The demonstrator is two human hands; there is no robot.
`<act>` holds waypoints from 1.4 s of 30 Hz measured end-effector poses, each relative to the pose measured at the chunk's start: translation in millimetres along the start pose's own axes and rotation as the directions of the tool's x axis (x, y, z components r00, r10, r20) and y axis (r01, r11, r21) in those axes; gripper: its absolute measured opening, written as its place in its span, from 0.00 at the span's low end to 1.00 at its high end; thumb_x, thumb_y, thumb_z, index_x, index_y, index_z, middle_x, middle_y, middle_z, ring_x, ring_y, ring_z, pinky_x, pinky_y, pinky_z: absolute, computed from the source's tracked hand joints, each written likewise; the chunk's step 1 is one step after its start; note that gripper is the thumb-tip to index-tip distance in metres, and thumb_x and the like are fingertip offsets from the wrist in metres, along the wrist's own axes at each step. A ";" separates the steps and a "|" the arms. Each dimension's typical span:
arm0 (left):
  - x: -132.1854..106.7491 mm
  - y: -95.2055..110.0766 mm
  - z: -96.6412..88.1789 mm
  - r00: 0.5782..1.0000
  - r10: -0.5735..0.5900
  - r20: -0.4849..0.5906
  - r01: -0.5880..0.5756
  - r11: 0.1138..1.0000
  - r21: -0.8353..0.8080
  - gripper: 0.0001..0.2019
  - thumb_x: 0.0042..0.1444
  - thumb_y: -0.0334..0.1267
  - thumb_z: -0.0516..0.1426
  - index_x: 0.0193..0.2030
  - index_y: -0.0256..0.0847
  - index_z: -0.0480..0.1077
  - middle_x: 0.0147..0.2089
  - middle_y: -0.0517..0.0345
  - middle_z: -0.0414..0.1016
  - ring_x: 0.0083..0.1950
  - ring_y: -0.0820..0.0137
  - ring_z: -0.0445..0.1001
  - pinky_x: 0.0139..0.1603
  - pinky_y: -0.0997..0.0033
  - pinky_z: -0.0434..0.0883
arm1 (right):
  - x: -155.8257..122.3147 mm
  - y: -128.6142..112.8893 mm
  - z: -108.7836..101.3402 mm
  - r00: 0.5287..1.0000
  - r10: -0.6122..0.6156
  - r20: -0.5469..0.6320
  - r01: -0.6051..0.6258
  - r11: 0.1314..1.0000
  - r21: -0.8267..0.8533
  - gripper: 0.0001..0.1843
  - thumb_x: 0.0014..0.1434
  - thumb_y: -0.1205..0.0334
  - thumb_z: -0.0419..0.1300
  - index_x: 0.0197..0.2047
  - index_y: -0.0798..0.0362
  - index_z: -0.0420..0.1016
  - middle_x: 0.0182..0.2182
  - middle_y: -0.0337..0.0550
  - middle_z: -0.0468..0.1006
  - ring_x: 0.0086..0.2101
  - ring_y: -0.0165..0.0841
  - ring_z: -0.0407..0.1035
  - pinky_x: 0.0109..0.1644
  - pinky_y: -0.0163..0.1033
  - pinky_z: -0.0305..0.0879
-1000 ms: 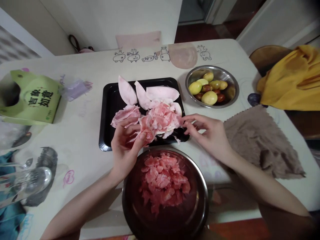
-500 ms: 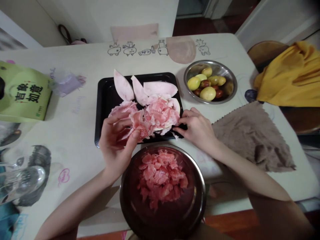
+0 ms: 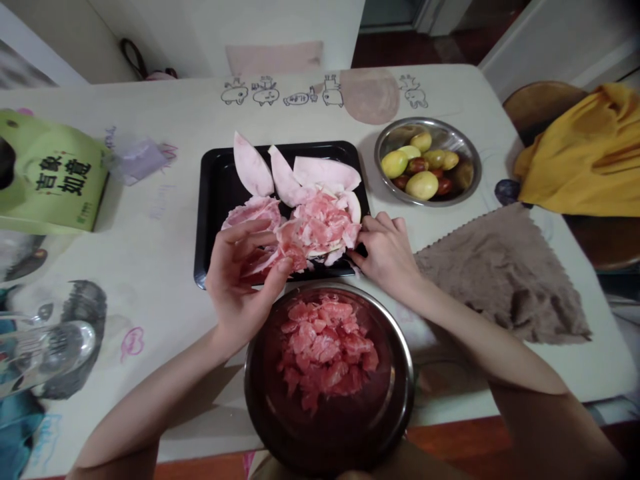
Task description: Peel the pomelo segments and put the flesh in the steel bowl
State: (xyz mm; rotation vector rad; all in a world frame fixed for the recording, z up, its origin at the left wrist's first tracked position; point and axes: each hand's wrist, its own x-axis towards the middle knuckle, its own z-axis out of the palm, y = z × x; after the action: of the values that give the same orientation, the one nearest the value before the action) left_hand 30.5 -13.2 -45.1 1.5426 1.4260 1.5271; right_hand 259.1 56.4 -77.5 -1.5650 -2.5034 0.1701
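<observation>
My left hand (image 3: 245, 280) is closed around a pink pomelo segment (image 3: 290, 253) with pale membrane on it, over the near side of the black tray (image 3: 213, 227). At the tray's right edge my right hand (image 3: 385, 250) has its fingers pinched together against the heap of peeled pomelo membranes (image 3: 325, 223). What those fingertips hold is hidden. Thick pale pieces of pomelo rind (image 3: 253, 167) lie at the back of the tray. Just below my hands is a steel bowl (image 3: 407, 373) with a mound of peeled pink pomelo flesh (image 3: 327, 350).
A steel bowl (image 3: 470, 190) of green and brown-red fruits stands behind my right hand. A brown cloth (image 3: 510, 280) lies at right, near a yellow cloth (image 3: 585, 160) on a chair. To the left are a green box (image 3: 55, 173) and a clear plastic container (image 3: 65, 347).
The view has shifted slightly, moving the scene a little to the right. My left hand has lifted the segment slightly toward the heap; my right hand stays at the tray's edge.
</observation>
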 end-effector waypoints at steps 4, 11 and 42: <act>3.6 1.4 -1.6 0.999 0.032 0.003 -0.032 0.999 0.023 0.20 0.62 0.44 0.65 0.58 0.47 0.67 0.51 0.54 0.80 0.46 0.68 0.83 0.36 0.75 0.81 | -7.1 7.5 -9.6 0.999 -0.009 -0.054 0.012 0.999 0.046 0.06 0.58 0.67 0.68 0.30 0.53 0.79 0.32 0.45 0.76 0.40 0.43 0.64 0.43 0.46 0.49; 10.9 8.7 -2.9 0.999 0.038 -0.040 -0.038 0.999 -0.005 0.19 0.63 0.44 0.65 0.57 0.47 0.68 0.46 0.56 0.82 0.41 0.69 0.83 0.34 0.73 0.80 | -29.9 -5.6 -68.9 0.994 -0.101 0.049 0.074 0.917 0.392 0.05 0.60 0.63 0.70 0.33 0.47 0.79 0.33 0.37 0.77 0.39 0.37 0.68 0.47 0.45 0.51; 46.1 19.4 -15.4 0.941 0.237 0.240 -0.245 0.970 0.000 0.19 0.53 0.46 0.71 0.44 0.43 0.71 0.42 0.57 0.80 0.46 0.67 0.82 0.49 0.71 0.79 | 6.7 -55.4 -85.9 0.745 -0.286 -0.603 0.514 0.822 0.245 0.17 0.69 0.67 0.57 0.57 0.44 0.77 0.50 0.47 0.78 0.51 0.40 0.71 0.55 0.51 0.68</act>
State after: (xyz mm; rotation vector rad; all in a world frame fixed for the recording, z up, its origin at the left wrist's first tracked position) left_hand 12.7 18.5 -7.5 1.9057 1.1624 1.4000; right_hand 226.1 38.1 17.7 -0.7286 -2.1020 0.1331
